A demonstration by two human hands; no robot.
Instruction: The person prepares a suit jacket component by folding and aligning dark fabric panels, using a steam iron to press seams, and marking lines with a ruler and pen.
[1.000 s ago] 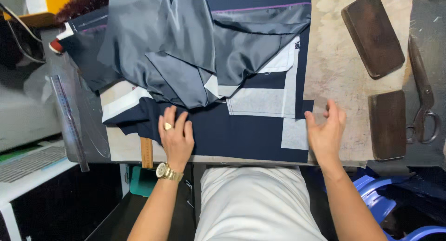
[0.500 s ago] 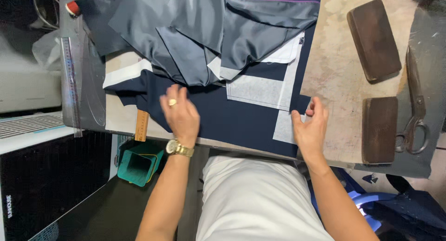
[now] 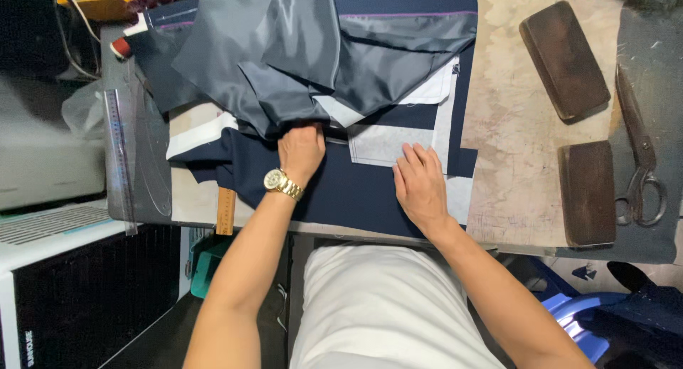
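Navy cloth (image 3: 341, 191) lies spread over the near edge of the worktable (image 3: 512, 162), with grey lining fabric (image 3: 299, 49) heaped in folds on its far part and pale interfacing panels (image 3: 384, 141) showing between the two. The left hand (image 3: 302, 150), a gold watch on its wrist, reaches under the near fold of the grey lining; its fingers are curled and hidden beneath the fabric, so whether they grip it cannot be told. The right hand (image 3: 421, 184) lies flat and open on the navy cloth just beside the pale panel, fingers together and stretched out, pressing down and holding nothing.

Toward the right edge of the table two dark wooden blocks (image 3: 565, 59) rest on the bare worn surface, one behind the other, and a pair of large tailor's shears (image 3: 640, 162) lies on a grey mat beside the nearer block. Along the left edge a clear plastic ruler (image 3: 119, 155) lies lengthwise, and a wooden ruler (image 3: 225, 211) pokes out over the near edge from under the cloth. Below that edge, on the floor side, stands a teal bin (image 3: 203, 266); what it holds cannot be made out. A blue plastic stool (image 3: 576, 312) shows at the lower right.
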